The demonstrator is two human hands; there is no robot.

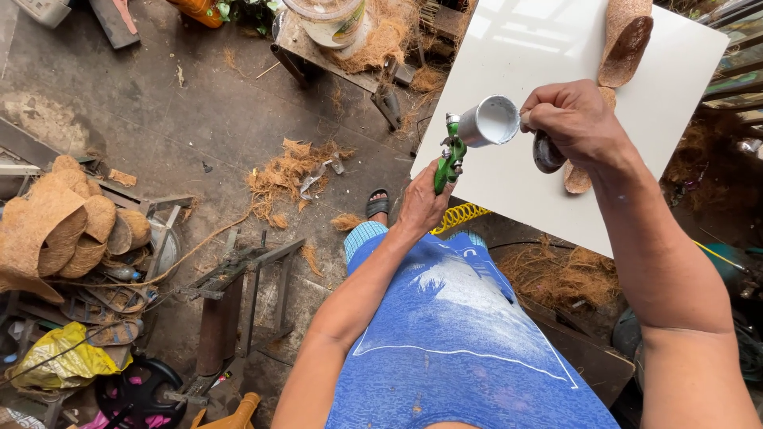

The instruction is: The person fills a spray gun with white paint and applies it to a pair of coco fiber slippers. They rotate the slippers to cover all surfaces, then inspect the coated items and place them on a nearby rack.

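At the centre of the head view, a green-handled spray gun [450, 163] is held over the near-left edge of a white board [548, 119]. Its metal cup [486, 121] is mounted on top, open, tilted toward the camera, and coated inside with white liquid.

The left hand [421, 202] has its fingers clenched around the green handle from below. The right hand [574, 119] is positioned just right of the cup; its fingers are closed on a dark rounded object [547, 152], apparently the cup's lid, of which only part shows below the hand.

Two brown coir shoe-sole pieces lie on the white board: one [625, 44] near its far edge, the other [578, 176] partly hidden under the right hand.

Below the hands, the person's blue garment [453, 334] shows white smears. A sandalled foot [377, 205] rests on the concrete floor [199, 111]. Loose coir fibre [286, 179] is scattered on the floor. At far left, a stack of coir soles [67, 226] sits on a metal frame. A white bucket [327, 20] stands on a low desk at the top.
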